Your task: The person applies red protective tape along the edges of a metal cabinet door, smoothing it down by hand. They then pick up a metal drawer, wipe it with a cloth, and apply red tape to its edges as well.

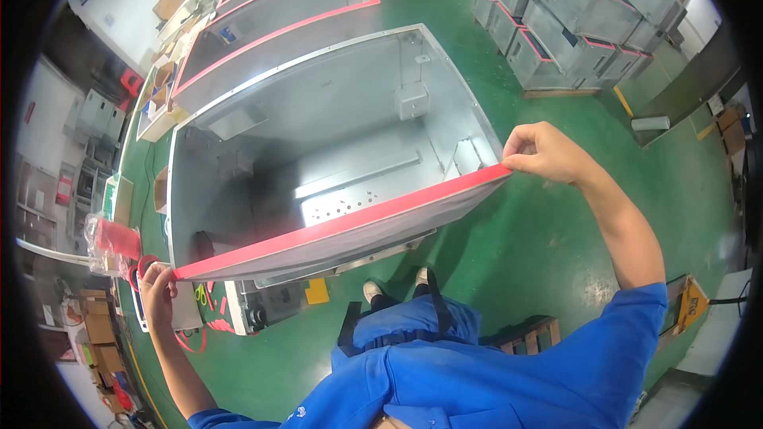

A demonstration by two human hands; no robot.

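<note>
In front of me a large open-topped grey metal box stands with its inside facing up. A strip of red tape runs along its near rim from corner to corner. My right hand is closed in a pinch on the strip's end at the right corner. At the left corner my left hand is closed on the tape's other end, with a red tape roll right beside its fingers. How much of the roll this hand grips is partly hidden. The box's other visible rims are bare metal.
Beyond stand more metal boxes with red-edged rims. Grey boxes are stacked on a pallet at the far right. Left of my box lie a clear bag with red rolls and yellow scissors. A wooden pallet lies behind my right side.
</note>
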